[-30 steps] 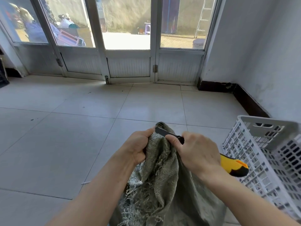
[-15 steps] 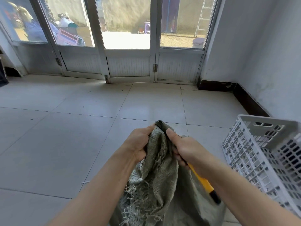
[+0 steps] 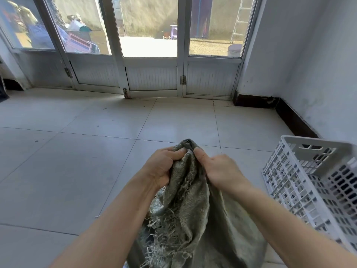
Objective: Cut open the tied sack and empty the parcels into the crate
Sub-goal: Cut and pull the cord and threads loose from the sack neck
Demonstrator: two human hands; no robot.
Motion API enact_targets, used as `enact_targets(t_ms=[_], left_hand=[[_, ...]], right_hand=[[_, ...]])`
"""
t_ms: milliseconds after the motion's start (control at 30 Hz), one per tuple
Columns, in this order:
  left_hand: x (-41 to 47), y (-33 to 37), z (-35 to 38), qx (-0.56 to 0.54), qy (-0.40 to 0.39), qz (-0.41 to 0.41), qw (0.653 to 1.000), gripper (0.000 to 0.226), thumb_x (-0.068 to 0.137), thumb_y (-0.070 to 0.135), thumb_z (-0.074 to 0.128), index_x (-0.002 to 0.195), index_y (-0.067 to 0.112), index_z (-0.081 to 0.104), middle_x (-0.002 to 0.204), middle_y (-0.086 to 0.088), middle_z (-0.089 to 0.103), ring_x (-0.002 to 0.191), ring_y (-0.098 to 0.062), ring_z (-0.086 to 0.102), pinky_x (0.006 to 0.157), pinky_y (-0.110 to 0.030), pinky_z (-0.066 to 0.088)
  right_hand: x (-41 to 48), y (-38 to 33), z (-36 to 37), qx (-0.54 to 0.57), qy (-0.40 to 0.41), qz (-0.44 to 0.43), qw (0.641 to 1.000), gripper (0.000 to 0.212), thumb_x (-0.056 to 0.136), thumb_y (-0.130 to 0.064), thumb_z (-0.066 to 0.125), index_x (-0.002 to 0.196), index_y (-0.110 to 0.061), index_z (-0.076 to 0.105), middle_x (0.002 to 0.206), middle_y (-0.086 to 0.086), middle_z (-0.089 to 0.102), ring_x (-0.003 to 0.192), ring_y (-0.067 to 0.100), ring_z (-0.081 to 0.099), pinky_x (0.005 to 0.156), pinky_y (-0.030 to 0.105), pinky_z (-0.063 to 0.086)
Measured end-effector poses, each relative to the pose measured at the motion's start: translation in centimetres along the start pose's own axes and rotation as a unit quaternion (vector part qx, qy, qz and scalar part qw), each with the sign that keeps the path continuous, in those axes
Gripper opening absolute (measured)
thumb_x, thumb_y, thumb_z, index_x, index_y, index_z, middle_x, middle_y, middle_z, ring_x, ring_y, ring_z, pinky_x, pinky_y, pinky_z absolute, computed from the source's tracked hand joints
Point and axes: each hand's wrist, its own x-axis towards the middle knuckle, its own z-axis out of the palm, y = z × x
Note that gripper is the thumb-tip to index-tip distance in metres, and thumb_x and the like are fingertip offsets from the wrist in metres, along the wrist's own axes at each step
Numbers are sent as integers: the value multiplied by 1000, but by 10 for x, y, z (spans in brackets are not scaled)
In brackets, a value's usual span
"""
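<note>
Gripping the bunched neck of a grey woven sack point(image 3: 190, 206) with left hand point(image 3: 163, 168) and right hand point(image 3: 222, 171), both clenched on cloth. Upright on the tiled floor point(image 3: 77, 171), near the white crate point(image 3: 316, 146) at the floor's right edge. Probably the opening step; contents hidden. Next: pulling the mouth apart, then tipping toward the crate.

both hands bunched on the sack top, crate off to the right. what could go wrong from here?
1. The left hand and right hand grip the sack top almost thumb to thumb; no blade shows, but any cut made there would likely pass close to fingers.
2. The crate sits apart to the right, not under the sack, so freed parcels could spill onto the floor.
3. The frayed edge may snag or tear unevenly.
</note>
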Motion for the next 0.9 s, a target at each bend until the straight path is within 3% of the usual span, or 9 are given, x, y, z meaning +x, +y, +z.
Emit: enact_targets(t_ms=[67,133,267,400,500,567,633,767,900], left_hand=[[1,1,0,12,10,-3,1000,17,93,2,49,101,-3,63,80,-15,65,67,-24,63,63,-30,56],[2,3,0,14,11,-2,1000,18,93,2,49,105,-2,62,81,-14,64,68,-24,62,63,-30,56],[1,5,2,9,11,-8,1000,12,93,4,50,97,0,61,77,-13,64,64,-23,63,61,-29,56],[0,7,1,20,9,-10,1000,12,95,7,50,94,0,60,76,-14,63,64,-24,62,61,-31,56],[-1,5,0,13,18,-26,999,15,95,6,49,93,1,62,77,-13,64,65,-23,62,63,-31,56],[-2,2,0,6,22,-31,999,17,95,4,48,93,2,64,76,-11,66,63,-20,63,61,-29,56],[-2,3,1,1,19,-28,999,19,95,3,46,91,2,65,72,-10,67,59,-19,64,57,-27,56],[-4,6,3,3,16,-19,1000,16,96,6,47,89,2,62,69,-9,65,57,-19,64,55,-27,55],[-4,9,4,19,26,-6,999,15,96,9,48,86,3,58,69,-11,60,54,-20,60,50,-25,52]], right_hand=[[-1,0,0,-234,117,-81,962,61,89,-71,22,61,-19,39,60,-2,44,64,24,46,52,33,30],[5,3,3,-226,135,-87,961,61,89,-71,21,62,-19,39,64,-1,47,67,26,47,56,33,32],[18,4,8,21,47,-14,999,65,87,-70,34,52,-16,40,54,1,44,54,22,44,51,30,31],[16,0,3,321,-164,147,921,62,87,-71,38,56,-18,39,48,-1,39,37,13,34,35,18,25],[15,-2,5,73,-34,45,996,64,86,-73,34,57,-16,41,55,0,46,48,19,43,44,27,31],[10,-2,6,-221,102,-61,968,63,89,-71,24,65,-16,43,67,1,49,64,24,46,54,32,32],[9,0,10,-289,153,-98,940,61,90,-70,19,73,-16,44,72,1,49,70,26,46,59,33,33],[20,1,14,86,10,36,996,63,88,-70,34,57,-16,41,54,1,44,49,21,44,45,26,32],[21,0,14,445,-237,207,839,63,85,-72,39,51,-18,38,45,-2,33,32,11,31,32,14,23]])
